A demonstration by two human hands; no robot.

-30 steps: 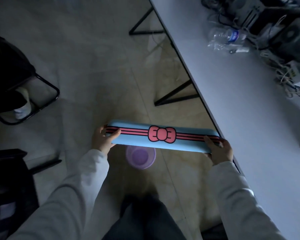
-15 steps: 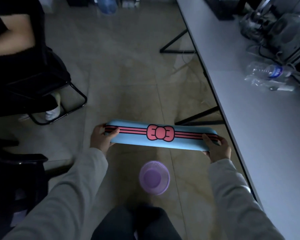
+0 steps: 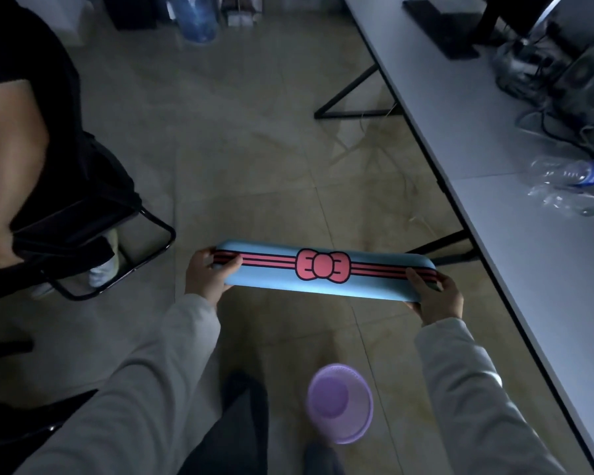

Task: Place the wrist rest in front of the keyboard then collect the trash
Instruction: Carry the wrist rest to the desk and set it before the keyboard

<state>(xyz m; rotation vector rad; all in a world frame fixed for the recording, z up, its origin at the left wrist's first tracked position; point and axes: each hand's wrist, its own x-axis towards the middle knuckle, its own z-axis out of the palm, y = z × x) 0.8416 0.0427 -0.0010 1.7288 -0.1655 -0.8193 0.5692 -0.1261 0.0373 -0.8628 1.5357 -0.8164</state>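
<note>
The wrist rest (image 3: 323,281) is a long blue pad with pink stripes and a pink bow. I hold it level above the floor, left of the desk. My left hand (image 3: 206,274) grips its left end and my right hand (image 3: 436,296) grips its right end. A dark keyboard (image 3: 438,27) lies far back on the grey desk (image 3: 528,262). An empty plastic bottle (image 3: 570,173) and crumpled clear wrap (image 3: 559,198) lie near the desk's right side.
A small purple bin (image 3: 340,402) stands on the tiled floor by my feet. A seated person on a black chair (image 3: 83,214) is at the left. Cables and speakers (image 3: 563,84) crowd the back of the desk. Black desk legs (image 3: 350,97) run under the edge.
My view has tilted up and along the desk, bringing the keyboard into sight. The bin and bottle have slid lower in the frame. Both hands still hold the wrist rest the same way.
</note>
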